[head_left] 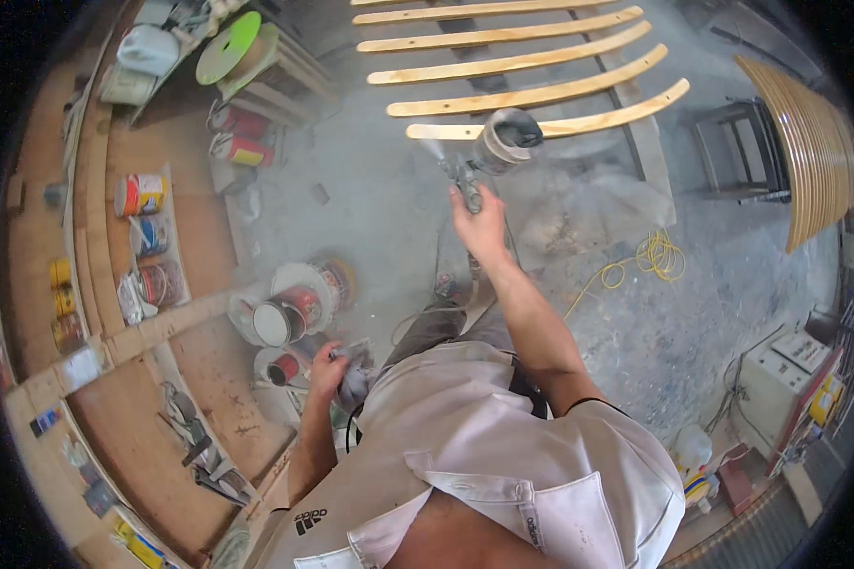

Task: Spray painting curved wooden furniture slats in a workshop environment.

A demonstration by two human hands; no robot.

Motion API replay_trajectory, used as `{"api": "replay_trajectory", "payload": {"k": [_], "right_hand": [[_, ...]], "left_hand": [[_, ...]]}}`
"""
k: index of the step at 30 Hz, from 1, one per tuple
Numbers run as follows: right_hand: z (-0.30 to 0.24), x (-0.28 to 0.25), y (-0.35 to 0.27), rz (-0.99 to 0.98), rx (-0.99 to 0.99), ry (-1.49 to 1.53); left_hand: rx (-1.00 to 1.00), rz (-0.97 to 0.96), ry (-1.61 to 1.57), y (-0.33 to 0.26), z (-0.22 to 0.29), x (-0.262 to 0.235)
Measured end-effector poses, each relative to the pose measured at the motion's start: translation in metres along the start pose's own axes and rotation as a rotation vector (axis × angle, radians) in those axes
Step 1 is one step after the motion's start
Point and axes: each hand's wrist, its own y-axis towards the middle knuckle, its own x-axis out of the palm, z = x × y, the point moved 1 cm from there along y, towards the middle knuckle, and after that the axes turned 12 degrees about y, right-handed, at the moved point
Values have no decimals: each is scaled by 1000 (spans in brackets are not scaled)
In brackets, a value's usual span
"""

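My right hand (479,224) is wrapped round the handle of a spray gun (464,180), held out in front of me. A round, dark-mouthed cup (509,138) sits on the gun, and pale mist hangs about its nozzle. Just past it is the nearest of several curved, light-wood slats (541,89), laid out in a spaced row on dark supports. Low at my left side, my left hand (326,374) is closed, with a crumpled grey rag (356,379) at its fingers. The hold itself is partly hidden.
Paint cans (299,308) stand left of my legs, near a wooden shelf unit (114,332) with more cans. A yellow hose (659,258) lies coiled on the floor at right. Beyond it are a dark stool (742,152) and a glossy slatted panel (807,152). A pale machine (778,372) stands lower right.
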Motion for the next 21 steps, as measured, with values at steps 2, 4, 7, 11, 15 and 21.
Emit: {"api": "replay_trajectory", "payload": {"k": [2,4,7,11,15,21], "right_hand": [[-4,31,-4,-57,33,-41],[1,52,-11,-92,-3,-44],[34,50,-21,-68,-35,-114],[37,35,-34,18,-93,-189],[10,10,-25,137,-67,-140],[-66,9,33,226,236,280]], "left_hand": [[5,57,-18,-2,-53,-10],[-16,99,-173,-6,-97,-19],[-48,78,-110,-9,-90,-16],[0,100,-115,0,-95,-18],[43,-27,164,40,-50,-26],[596,-305,51,54,212,59]]}}
